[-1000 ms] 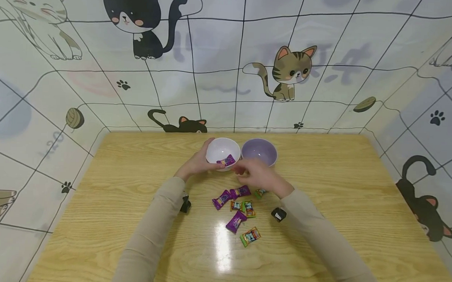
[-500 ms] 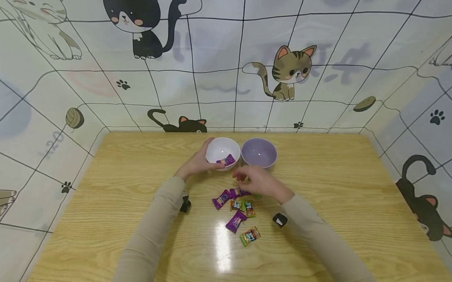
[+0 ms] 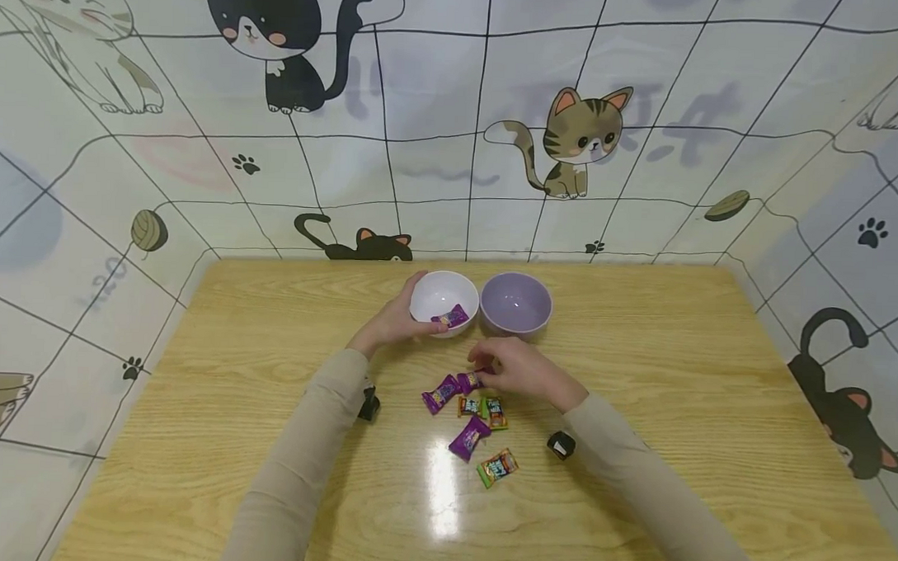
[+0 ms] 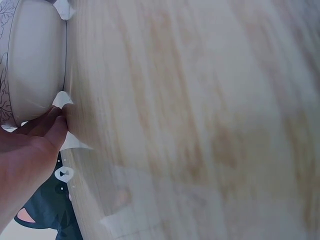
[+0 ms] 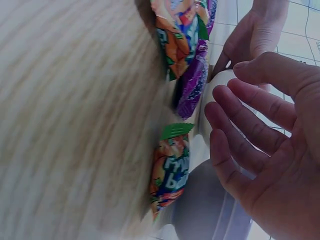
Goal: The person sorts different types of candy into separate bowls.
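My left hand (image 3: 396, 320) grips the side of a white bowl (image 3: 437, 290), its thumb along the near rim; a purple-wrapped candy (image 3: 453, 316) lies inside. The bowl's patterned outer wall (image 4: 35, 60) shows in the left wrist view. Just in front of the bowls, my right hand (image 3: 523, 370) hovers with loosely bent fingers over a purple-wrapped candy (image 3: 468, 383), partly covering it. In the right wrist view its palm faces the camera with nothing in it. Close by lie another purple candy (image 5: 192, 85) and an orange-and-green fruit candy packet (image 5: 171, 170).
A light purple bowl (image 3: 516, 301) stands right beside the white one. Nearer on the wooden table (image 3: 640, 337) lie more purple candies (image 3: 470, 438) and fruit candy packets (image 3: 498, 468). A cat-patterned cloth wall (image 3: 438, 173) encloses the back and sides.
My right hand has drawn back from the front of the white bowl, toward the loose candies, and now covers part of a purple one. The left hand keeps its hold on the bowl.
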Demonstrator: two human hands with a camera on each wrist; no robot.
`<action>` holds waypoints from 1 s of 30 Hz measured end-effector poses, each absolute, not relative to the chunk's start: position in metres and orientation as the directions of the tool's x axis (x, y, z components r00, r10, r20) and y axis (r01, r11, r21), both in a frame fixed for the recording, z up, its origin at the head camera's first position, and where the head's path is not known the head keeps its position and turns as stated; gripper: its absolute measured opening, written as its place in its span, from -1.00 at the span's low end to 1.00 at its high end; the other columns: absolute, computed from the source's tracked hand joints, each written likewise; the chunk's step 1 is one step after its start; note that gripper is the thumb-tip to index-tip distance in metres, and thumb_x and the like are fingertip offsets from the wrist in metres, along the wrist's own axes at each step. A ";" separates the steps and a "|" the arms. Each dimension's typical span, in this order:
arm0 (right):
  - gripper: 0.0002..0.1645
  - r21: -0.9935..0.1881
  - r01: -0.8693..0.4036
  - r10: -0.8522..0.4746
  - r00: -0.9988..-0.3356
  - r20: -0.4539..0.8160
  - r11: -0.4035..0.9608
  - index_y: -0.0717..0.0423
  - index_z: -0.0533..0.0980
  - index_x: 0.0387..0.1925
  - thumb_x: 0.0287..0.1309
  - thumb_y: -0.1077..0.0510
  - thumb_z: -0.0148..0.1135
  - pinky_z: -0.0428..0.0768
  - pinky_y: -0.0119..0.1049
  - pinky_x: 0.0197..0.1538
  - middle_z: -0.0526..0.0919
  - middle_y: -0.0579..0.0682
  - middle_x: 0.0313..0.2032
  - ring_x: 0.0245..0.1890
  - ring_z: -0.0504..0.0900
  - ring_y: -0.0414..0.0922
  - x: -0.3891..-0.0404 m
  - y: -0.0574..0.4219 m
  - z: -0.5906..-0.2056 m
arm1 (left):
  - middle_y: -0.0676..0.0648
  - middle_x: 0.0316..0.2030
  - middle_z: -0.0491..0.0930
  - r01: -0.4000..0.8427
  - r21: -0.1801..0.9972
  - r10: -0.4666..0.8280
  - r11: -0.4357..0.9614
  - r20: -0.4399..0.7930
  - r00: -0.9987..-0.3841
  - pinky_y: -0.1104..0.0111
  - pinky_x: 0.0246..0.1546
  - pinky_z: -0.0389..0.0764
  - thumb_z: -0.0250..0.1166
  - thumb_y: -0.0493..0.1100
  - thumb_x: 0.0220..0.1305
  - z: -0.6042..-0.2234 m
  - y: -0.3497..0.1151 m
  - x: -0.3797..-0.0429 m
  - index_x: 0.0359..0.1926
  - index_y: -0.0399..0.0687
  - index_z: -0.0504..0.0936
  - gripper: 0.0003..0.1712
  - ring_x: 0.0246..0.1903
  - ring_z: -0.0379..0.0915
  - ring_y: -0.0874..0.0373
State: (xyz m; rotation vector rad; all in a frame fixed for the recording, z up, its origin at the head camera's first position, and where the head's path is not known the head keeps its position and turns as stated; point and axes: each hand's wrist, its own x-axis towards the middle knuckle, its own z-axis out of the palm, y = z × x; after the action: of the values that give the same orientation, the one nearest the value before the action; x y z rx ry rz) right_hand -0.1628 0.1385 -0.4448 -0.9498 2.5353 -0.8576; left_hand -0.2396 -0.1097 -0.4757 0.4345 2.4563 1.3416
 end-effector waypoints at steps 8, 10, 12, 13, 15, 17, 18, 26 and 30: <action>-0.64 -0.588 -0.543 -0.696 -0.716 -0.047 0.599 0.21 0.58 -0.06 0.05 0.26 0.39 0.52 -0.16 0.08 0.64 0.03 -0.12 -0.06 0.58 -0.05 -0.161 0.142 -0.450 | -0.33 0.32 0.23 0.115 0.851 0.408 0.512 -0.123 -0.905 0.03 0.23 0.29 0.53 -0.06 0.01 -0.476 -0.110 -0.240 0.52 0.02 -0.21 0.28 0.23 0.28 -0.19; -0.63 -0.576 -0.560 -0.705 -0.708 -0.040 0.595 0.21 0.58 -0.06 0.04 0.25 0.39 0.50 -0.14 0.10 0.64 0.03 -0.11 -0.05 0.57 -0.04 -0.161 0.142 -0.452 | -0.33 0.33 0.23 0.115 0.850 0.406 0.514 -0.123 -0.906 0.03 0.23 0.29 0.53 -0.06 0.01 -0.476 -0.110 -0.240 0.52 0.02 -0.21 0.28 0.23 0.28 -0.19; -0.62 -0.573 -0.566 -0.710 -0.703 -0.040 0.593 0.21 0.58 -0.06 0.03 0.24 0.39 0.49 -0.14 0.11 0.63 0.05 -0.09 -0.03 0.57 -0.03 -0.162 0.143 -0.453 | -0.31 0.33 0.22 0.111 0.849 0.403 0.516 -0.126 -0.907 0.03 0.24 0.28 0.53 -0.05 0.01 -0.477 -0.110 -0.240 0.52 0.03 -0.20 0.28 0.24 0.27 -0.18; -0.62 -0.568 -0.573 -0.715 -0.698 -0.040 0.591 0.22 0.58 -0.06 0.03 0.24 0.39 0.49 -0.14 0.11 0.63 0.05 -0.09 -0.03 0.57 -0.02 -0.162 0.143 -0.454 | -0.31 0.33 0.22 0.110 0.851 0.403 0.513 -0.125 -0.907 0.04 0.24 0.28 0.53 -0.05 0.01 -0.477 -0.110 -0.241 0.52 0.02 -0.20 0.28 0.24 0.27 -0.18; -0.61 -0.567 -0.575 -0.720 -0.693 -0.047 0.590 0.22 0.58 -0.04 0.03 0.23 0.39 0.49 -0.14 0.11 0.63 0.06 -0.08 -0.02 0.56 -0.02 -0.162 0.143 -0.455 | -0.30 0.33 0.22 0.105 0.854 0.401 0.510 -0.127 -0.907 0.05 0.24 0.28 0.53 -0.05 0.02 -0.477 -0.110 -0.241 0.52 0.03 -0.20 0.28 0.24 0.27 -0.16; -0.60 -0.570 -0.569 -0.720 -0.692 -0.057 0.592 0.21 0.58 -0.04 0.03 0.24 0.39 0.49 -0.13 0.11 0.62 0.06 -0.07 -0.02 0.56 -0.01 -0.162 0.143 -0.457 | -0.29 0.33 0.22 0.105 0.855 0.403 0.508 -0.128 -0.906 0.06 0.24 0.28 0.53 -0.06 0.02 -0.477 -0.110 -0.240 0.52 0.03 -0.20 0.28 0.24 0.27 -0.16; -0.60 -0.571 -0.567 -0.719 -0.692 -0.062 0.594 0.21 0.58 -0.03 0.03 0.24 0.38 0.49 -0.13 0.12 0.62 0.06 -0.06 -0.01 0.55 -0.01 -0.162 0.143 -0.458 | -0.30 0.33 0.22 0.108 0.855 0.406 0.508 -0.127 -0.905 0.06 0.24 0.28 0.53 -0.06 0.02 -0.477 -0.110 -0.240 0.52 0.03 -0.20 0.28 0.24 0.26 -0.16; -0.60 -0.596 -0.540 -0.705 -0.707 -0.064 0.595 0.21 0.58 -0.06 -0.01 0.28 0.39 0.50 -0.14 0.09 0.62 0.05 -0.10 -0.05 0.55 -0.02 -0.164 0.143 -0.463 | -0.30 0.36 0.18 0.122 0.859 0.420 0.497 -0.116 -0.900 0.06 0.25 0.28 0.53 -0.08 0.02 -0.477 -0.110 -0.241 0.52 0.00 -0.21 0.28 0.24 0.26 -0.17; -0.60 -0.605 -0.524 -0.693 -0.718 -0.066 0.600 0.22 0.59 -0.08 -0.03 0.29 0.39 0.51 -0.17 0.06 0.61 0.05 -0.11 -0.07 0.55 -0.04 -0.165 0.142 -0.465 | -0.29 0.35 0.19 0.117 0.859 0.417 0.498 -0.119 -0.901 0.08 0.24 0.29 0.53 -0.08 0.02 -0.477 -0.110 -0.241 0.52 0.01 -0.20 0.27 0.24 0.27 -0.16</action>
State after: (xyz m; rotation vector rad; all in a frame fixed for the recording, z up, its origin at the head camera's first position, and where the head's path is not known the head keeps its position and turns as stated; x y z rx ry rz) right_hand -0.1652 0.1423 -0.4647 -0.9915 2.5358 -0.8191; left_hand -0.2412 -0.1104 -0.4771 0.4483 2.4350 1.3607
